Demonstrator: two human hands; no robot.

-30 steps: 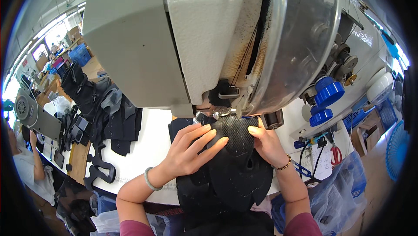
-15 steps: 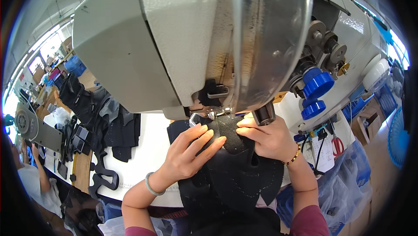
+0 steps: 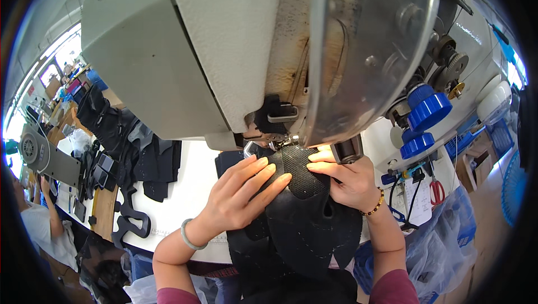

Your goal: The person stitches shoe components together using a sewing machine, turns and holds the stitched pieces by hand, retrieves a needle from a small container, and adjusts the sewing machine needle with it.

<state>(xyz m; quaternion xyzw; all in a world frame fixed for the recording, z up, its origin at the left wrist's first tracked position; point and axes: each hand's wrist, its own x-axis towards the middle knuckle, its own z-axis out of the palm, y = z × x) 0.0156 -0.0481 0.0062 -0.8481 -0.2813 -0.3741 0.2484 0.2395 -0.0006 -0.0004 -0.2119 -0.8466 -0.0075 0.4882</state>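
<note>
Under the head of a grey sewing machine [image 3: 224, 51] lies a black fabric piece [image 3: 314, 231] with a mesh panel [image 3: 305, 178] and light stitch lines. Its far end reaches the presser foot [image 3: 286, 141]; the needle point is too small to make out. My left hand [image 3: 238, 192] rests on the left side of the piece, fingers outstretched and slightly spread. From the right, my right hand [image 3: 350, 180] lays its fingertips on the mesh, close to the foot; its thumb is hidden. The near part of the fabric hangs toward my lap.
Blue knobs [image 3: 428, 110] and a clear guard [image 3: 375, 51] jut out at the machine's right. Red scissors [image 3: 437, 190] hang beside a paper sheet. Black cut pieces [image 3: 157, 164] lie on the left of the white table [image 3: 196, 175]. Another person [image 3: 47, 225] sits at far left.
My view has shifted a little, so the machine head looms larger and its knobs sit farther right. Both hands keep nearly the same place on the fabric.
</note>
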